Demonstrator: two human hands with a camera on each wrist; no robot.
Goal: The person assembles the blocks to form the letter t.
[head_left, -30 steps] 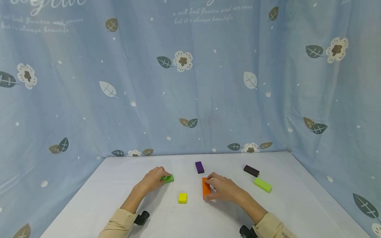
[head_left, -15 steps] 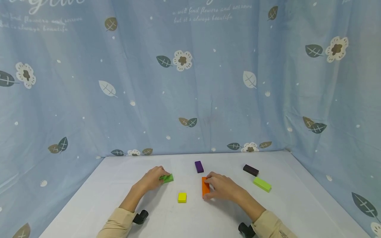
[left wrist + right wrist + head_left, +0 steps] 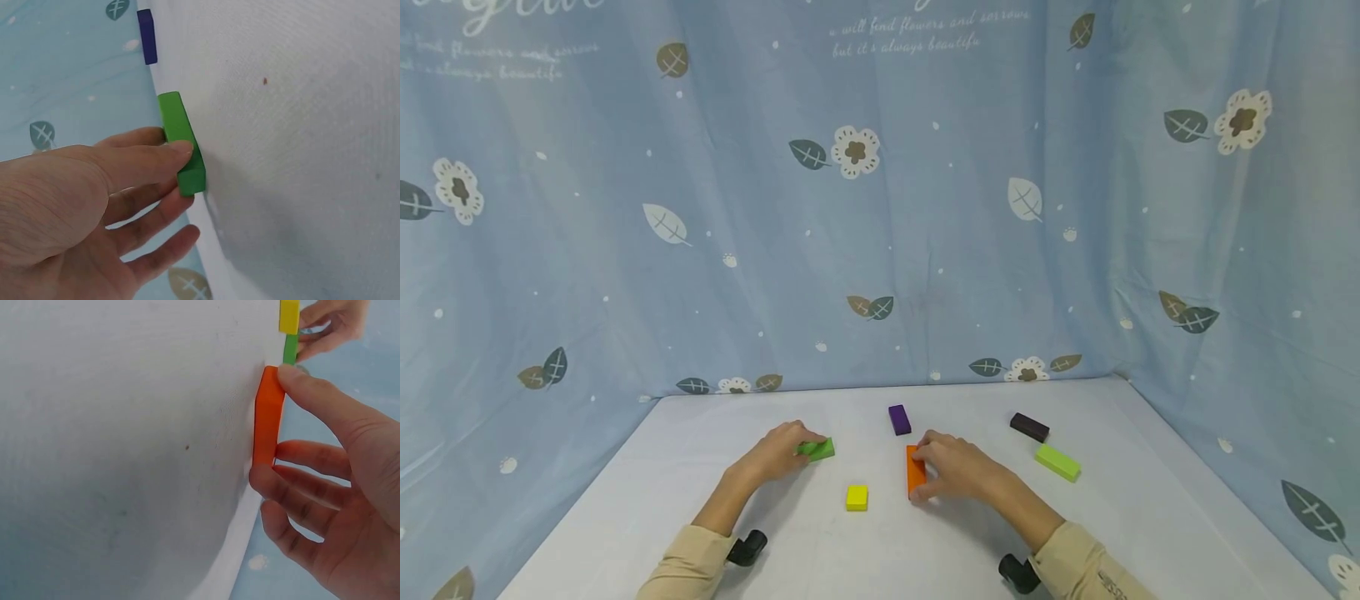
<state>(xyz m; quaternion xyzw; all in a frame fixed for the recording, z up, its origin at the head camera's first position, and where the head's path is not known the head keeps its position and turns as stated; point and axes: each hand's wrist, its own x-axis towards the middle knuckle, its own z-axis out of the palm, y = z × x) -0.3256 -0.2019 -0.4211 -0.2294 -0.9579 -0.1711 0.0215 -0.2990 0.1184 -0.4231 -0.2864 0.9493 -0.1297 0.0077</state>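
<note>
Head: curtain (image 3: 895, 217) beyond orange block (image 3: 914, 472) reads "flowers".

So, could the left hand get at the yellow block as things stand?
Probably yes: nothing stands between the left hand and the yellow block on the table. But it pinches a green block, so it would likely have to let go of that first.

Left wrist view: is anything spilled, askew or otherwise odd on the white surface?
A small reddish-brown speck stands out because the white surface around it is pale. It lies apart from the green block pinched by the left hand. Whether it is a stain or a crumb, I cannot tell. No visible spill.
</note>
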